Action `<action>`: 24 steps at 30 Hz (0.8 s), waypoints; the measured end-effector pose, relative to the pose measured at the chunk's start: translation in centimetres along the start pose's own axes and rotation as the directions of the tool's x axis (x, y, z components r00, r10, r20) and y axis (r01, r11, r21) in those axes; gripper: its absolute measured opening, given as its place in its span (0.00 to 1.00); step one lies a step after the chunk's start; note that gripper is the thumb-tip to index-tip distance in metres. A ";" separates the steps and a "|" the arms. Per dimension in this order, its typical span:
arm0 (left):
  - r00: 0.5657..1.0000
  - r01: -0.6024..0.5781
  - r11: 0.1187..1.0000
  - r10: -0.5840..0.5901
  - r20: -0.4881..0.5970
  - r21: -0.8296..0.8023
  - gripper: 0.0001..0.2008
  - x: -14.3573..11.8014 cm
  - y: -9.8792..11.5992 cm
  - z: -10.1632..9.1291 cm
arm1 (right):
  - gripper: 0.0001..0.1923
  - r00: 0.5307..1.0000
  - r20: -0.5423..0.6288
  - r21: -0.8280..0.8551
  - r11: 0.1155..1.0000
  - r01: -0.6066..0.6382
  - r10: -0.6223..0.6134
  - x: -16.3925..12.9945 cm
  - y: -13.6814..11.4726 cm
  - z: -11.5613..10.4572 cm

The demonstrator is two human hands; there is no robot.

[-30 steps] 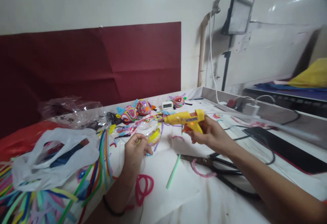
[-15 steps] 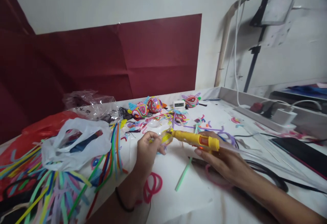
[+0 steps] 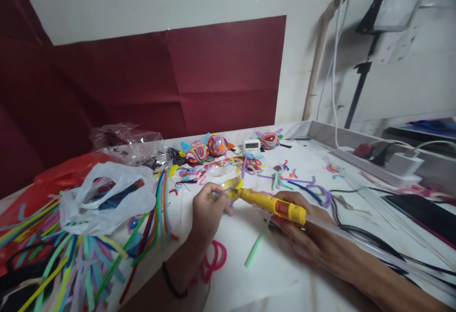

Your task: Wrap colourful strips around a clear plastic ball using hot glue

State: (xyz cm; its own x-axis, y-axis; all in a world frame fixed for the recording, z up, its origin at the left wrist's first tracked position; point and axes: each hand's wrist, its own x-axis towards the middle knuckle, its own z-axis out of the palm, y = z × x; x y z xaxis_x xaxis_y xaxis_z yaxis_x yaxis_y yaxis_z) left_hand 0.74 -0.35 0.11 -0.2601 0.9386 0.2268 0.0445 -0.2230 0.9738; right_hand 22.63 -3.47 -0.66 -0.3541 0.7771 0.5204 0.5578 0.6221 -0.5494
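My left hand is closed, pinching a small clear piece with yellow trim, partly hidden by the fingers. My right hand wraps round a yellow hot glue gun, with a clear glue stick running out of its back end. The gun's nozzle points left and is at the yellow trim; whether it touches, I cannot tell. Below the gun lies a light green pipe cleaner. Pink pipe cleaner loops lie beside my left wrist.
Pipe cleaners and a white plastic bag fill the left side. Colourful decorated balls and a small digital clock stand at the back. Black cables, a phone and a power strip lie right.
The glue gun's nozzle has dipped slightly and shifted a little left against the clear piece. My left hand keeps its pinch, and the view has shifted slightly.
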 end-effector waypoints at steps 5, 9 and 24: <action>1.000 -0.004 1.000 0.004 0.004 0.009 0.08 -0.3 0.4 0.0 | 0.12 1.000 0.002 -0.037 0.999 0.004 -0.004 -0.1 -0.2 -0.1; 1.000 -0.007 1.000 0.008 -0.005 0.004 0.10 -0.3 0.5 0.0 | 0.14 0.999 0.008 -0.030 0.999 -0.034 0.034 -0.1 -0.2 0.0; 0.998 -0.059 0.996 0.058 0.013 0.062 0.08 -0.2 -0.1 -0.4 | 0.11 0.999 -0.044 -0.019 1.000 -0.003 0.002 -0.1 -0.1 0.2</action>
State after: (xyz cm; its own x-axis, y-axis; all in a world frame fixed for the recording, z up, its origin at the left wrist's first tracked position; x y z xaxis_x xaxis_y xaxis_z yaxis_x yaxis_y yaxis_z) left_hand 0.45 -0.63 -0.06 -0.2444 0.9273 0.2835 0.1196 -0.2613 0.9578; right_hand 22.44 -3.61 -0.76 -0.3197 0.7733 0.5476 0.5731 0.6180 -0.5381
